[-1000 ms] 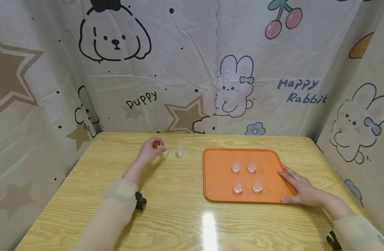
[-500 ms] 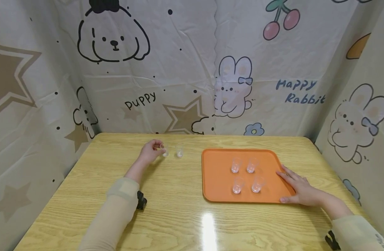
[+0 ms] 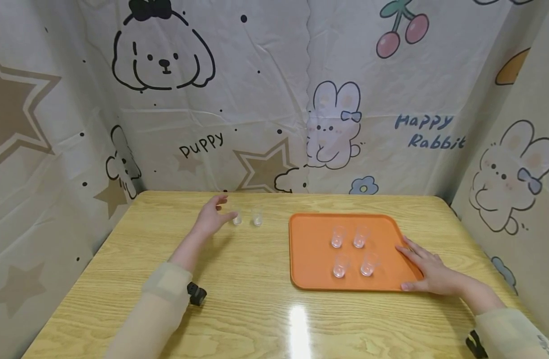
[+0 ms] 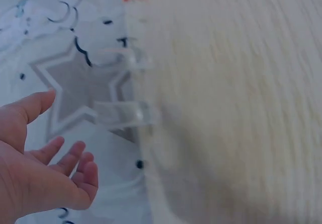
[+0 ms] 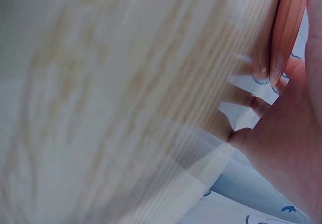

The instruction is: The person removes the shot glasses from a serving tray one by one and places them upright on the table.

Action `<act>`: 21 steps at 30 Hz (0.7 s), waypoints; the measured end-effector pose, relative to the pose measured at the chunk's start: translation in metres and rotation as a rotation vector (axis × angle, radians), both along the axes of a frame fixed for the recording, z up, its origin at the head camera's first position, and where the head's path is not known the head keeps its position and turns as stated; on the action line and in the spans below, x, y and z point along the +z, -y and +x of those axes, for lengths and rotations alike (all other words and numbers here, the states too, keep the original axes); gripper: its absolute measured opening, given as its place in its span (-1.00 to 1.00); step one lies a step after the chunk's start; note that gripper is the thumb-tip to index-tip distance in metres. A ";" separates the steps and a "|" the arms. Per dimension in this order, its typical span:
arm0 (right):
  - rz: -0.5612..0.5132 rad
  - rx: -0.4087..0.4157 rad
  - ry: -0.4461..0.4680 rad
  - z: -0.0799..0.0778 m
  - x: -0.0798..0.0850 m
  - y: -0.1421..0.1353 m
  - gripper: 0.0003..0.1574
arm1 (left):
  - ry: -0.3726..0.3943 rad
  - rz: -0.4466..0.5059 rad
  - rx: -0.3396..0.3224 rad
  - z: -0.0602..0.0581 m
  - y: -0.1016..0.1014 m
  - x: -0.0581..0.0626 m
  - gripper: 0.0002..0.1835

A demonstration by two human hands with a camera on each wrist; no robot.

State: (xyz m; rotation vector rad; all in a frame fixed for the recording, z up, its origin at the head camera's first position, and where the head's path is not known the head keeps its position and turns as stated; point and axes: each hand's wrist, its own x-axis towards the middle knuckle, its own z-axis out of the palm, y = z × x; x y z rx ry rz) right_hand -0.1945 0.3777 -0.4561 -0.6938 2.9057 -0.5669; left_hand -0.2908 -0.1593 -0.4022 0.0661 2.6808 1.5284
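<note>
My left hand (image 3: pixel 213 217) is spread just left of a small clear shot glass (image 3: pixel 237 219) at the back of the table. In the left wrist view, the thumb and fingers stand apart with nothing between them, and the shot glass (image 4: pixel 123 114) is beyond the fingertips. A second clear shot glass (image 3: pixel 257 220) stands upright to its right. On the orange tray (image 3: pixel 310 252) are several similar shot glasses in two rows, one of them (image 3: pixel 339 269) at front left. My right hand (image 3: pixel 436 271) rests against the tray's right edge, fingers extended.
The wooden table (image 3: pixel 238 309) meets a printed cloth backdrop (image 3: pixel 256 99) along its back edge, with more cloth at both sides. Bare wood lies between the pair of glasses and the tray.
My left fingers have opened and come away from the left shot glass, which stays standing in place. My right hand and the tray have kept their position.
</note>
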 end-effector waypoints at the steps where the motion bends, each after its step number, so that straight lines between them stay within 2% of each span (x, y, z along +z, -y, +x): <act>1: 0.000 0.000 -0.001 0.000 0.000 0.000 0.11 | -0.009 -0.004 -0.004 0.003 -0.002 0.003 -0.27; 12: -0.013 0.007 0.008 0.001 0.000 0.002 0.10 | -0.165 -0.053 -0.101 0.034 -0.029 0.031 -0.32; 21: -0.004 0.001 0.005 0.001 0.001 0.001 0.11 | -0.190 -0.057 -0.149 0.060 -0.062 0.050 -0.27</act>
